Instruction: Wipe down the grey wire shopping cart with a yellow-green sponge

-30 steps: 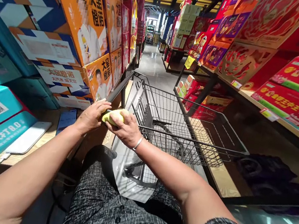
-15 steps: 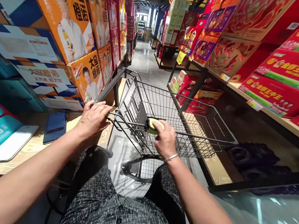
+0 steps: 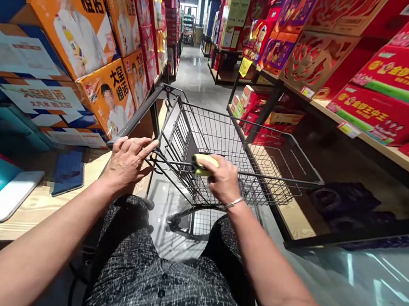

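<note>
A black wire shopping cart (image 3: 268, 148) stands in the aisle in front of me, tilted, with nothing in its basket. My left hand (image 3: 127, 160) is closed round the cart's dark handle bar at its near left corner. My right hand (image 3: 223, 180) presses a yellow sponge (image 3: 204, 163) against the cart's near wire rim, fingers wrapped over it. A thin bracelet circles my right wrist. My legs in dark patterned trousers show below.
Left shelf (image 3: 37, 202) holds orange and teal boxes, a blue phone (image 3: 70, 171) and a white power bank (image 3: 8, 197) with cable. Right shelf (image 3: 386, 153) carries red gift boxes. The glossy aisle floor (image 3: 198, 75) runs ahead between the racks.
My right hand carried the sponge from the handle bar rightward onto the basket's near rim. My left hand stayed on the handle. The view tilted down a little.
</note>
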Available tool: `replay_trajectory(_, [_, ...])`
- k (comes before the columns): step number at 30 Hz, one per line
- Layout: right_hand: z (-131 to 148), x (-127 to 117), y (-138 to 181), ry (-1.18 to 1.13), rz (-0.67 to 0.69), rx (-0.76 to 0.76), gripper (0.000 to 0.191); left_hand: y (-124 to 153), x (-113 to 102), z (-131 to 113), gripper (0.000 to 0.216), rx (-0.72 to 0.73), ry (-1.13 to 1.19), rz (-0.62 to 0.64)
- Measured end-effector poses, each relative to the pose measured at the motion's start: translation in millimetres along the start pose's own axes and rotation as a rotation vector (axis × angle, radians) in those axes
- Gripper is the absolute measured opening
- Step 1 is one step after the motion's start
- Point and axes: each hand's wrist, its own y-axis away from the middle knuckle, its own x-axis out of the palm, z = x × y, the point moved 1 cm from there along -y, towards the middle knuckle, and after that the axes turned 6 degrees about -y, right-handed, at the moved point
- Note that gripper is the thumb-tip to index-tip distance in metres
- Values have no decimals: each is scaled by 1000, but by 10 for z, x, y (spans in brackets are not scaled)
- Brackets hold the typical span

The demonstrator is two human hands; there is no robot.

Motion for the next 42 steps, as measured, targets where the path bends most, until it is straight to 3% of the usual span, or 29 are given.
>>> replay_trajectory(5, [-814, -276, 415, 127, -203, 278, 66, -44, -29, -75, 66, -12, 21, -10])
replay_trajectory(7, [-872, -228, 484, 154, -310, 347, 65, -82, -45, -135, 64, -19, 24, -20])
replay_trajectory(9, [-717, -75, 459, 142, -379, 327, 66, -126, -44, -209, 64, 3, 26, -15])
replay_trajectory(11, [-397, 136, 342, 82, -378, 186, 66, -161, -12, -278, 62, 54, 35, 10])
replay_trajectory(16, [408, 628, -60, -91, -270, -340, 48, -147, 149, -283, 44, 65, 72, 7])
replay_trajectory(20, [407, 1034, -32, -24, -306, -518, 46, -96, 197, -227, 46, 77, 72, -18])
replay_trajectory(23, [104, 1379, 279, 66, -133, -472, 47, -83, 178, -248, 50, 79, 51, -39])
replay_trajectory(29, [-482, 1798, 968, 145, 500, -21, 40, -95, 179, -303, 50, 80, -2, -66])
replay_trajectory(33, [-612, 1774, 1113, 125, 602, 90, 30, -108, 147, -330, 47, 64, 15, -58])
replay_trajectory(37, [-493, 1526, 961, 87, 543, 35, 28, -114, 71, -488, 46, 10, 7, -4])
replay_trajectory(39, [-354, 1300, 769, 42, 356, -90, 33, -128, 64, -628, 46, 34, -1, 37])
replay_trajectory(42, [-167, 942, 440, -13, -66, -270, 40, -180, 117, -837, 52, 112, 44, 90])
